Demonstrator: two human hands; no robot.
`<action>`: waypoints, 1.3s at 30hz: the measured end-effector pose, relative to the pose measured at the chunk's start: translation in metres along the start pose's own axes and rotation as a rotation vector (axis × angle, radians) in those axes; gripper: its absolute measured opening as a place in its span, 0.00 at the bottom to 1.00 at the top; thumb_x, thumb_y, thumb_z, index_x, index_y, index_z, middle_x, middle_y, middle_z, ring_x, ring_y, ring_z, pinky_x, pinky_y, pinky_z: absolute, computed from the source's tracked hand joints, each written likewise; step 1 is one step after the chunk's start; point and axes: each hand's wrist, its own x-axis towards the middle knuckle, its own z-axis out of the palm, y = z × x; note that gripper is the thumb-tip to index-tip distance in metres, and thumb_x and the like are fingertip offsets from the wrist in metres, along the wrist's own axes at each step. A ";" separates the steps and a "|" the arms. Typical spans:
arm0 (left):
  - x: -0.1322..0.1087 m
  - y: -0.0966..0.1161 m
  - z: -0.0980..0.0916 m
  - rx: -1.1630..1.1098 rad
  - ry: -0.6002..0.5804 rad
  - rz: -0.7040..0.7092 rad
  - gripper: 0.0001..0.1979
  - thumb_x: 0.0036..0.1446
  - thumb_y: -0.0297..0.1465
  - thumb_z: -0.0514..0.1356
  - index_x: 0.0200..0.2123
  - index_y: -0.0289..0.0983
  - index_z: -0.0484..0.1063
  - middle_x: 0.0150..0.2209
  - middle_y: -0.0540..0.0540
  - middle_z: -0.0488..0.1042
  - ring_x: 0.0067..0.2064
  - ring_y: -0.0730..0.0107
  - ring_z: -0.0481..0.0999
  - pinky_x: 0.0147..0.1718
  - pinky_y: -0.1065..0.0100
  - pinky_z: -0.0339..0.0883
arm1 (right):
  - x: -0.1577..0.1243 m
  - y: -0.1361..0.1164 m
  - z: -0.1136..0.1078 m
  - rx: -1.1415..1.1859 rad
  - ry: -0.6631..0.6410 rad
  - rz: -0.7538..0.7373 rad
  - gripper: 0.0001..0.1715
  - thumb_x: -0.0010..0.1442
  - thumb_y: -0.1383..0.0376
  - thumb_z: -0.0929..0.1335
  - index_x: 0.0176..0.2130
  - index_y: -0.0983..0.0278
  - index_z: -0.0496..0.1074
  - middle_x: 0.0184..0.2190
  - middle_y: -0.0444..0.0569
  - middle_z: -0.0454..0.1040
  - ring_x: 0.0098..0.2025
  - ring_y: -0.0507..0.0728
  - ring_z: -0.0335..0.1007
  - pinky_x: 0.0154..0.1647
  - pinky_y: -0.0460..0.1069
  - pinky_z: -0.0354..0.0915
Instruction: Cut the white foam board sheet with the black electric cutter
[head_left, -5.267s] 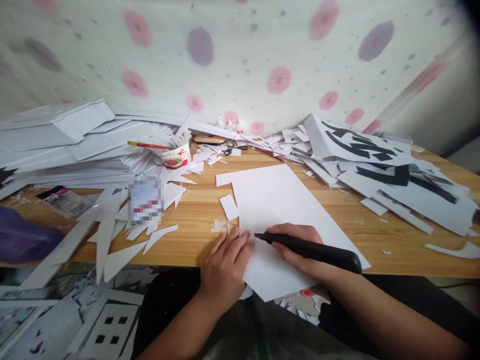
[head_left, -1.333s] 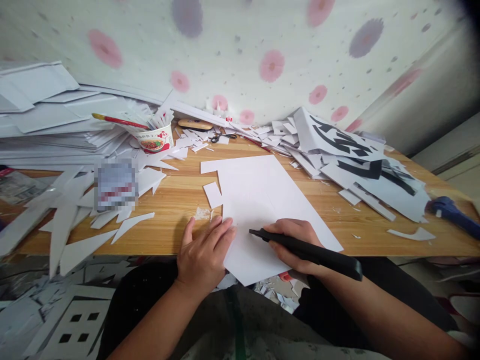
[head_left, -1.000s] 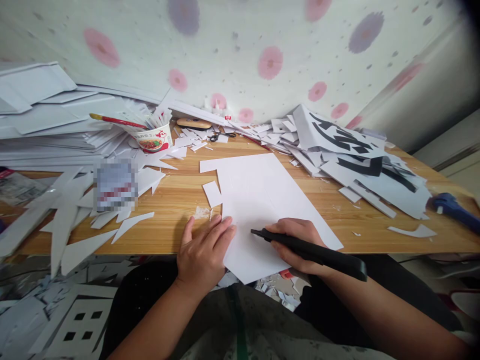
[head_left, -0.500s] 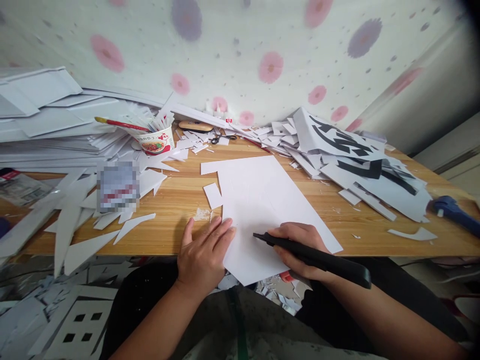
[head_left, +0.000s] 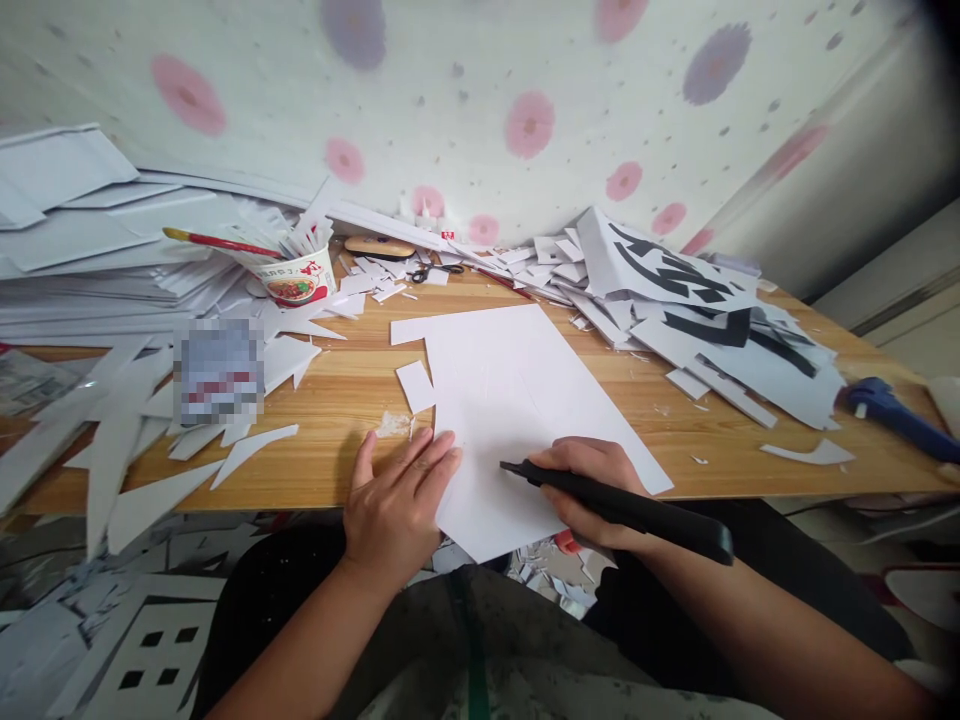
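Note:
A large white sheet point(head_left: 517, 400) lies on the wooden table point(head_left: 352, 390), its near corner hanging over the front edge. My left hand point(head_left: 397, 500) rests flat with fingers spread, pressing the sheet's left edge. My right hand point(head_left: 592, 490) is closed around a long black cutting tool point(head_left: 622, 505) whose tip touches the sheet near its middle. A small white offcut point(head_left: 415, 385) sits just left of the sheet.
Stacked white boards point(head_left: 97, 250) fill the left, with a paper cup point(head_left: 296, 280) holding a red pencil. Scissors point(head_left: 427, 268) lie at the back. Black-printed paper scraps point(head_left: 705, 310) pile up on the right, beside a blue tool point(head_left: 892, 415). Offcuts litter the floor.
The view has shifted slightly. Both hands stay in place on the sheet; the tool's tip has crept a little toward me along the sheet.

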 end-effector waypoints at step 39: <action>-0.028 0.117 -0.057 -0.323 0.338 0.399 0.19 0.65 0.22 0.49 0.29 0.42 0.75 0.35 0.62 0.81 0.38 0.86 0.78 0.61 0.76 0.62 | -0.050 -0.022 -0.058 0.620 0.810 0.432 0.13 0.51 0.61 0.70 0.38 0.61 0.78 0.18 0.45 0.73 0.21 0.57 0.68 0.23 0.51 0.64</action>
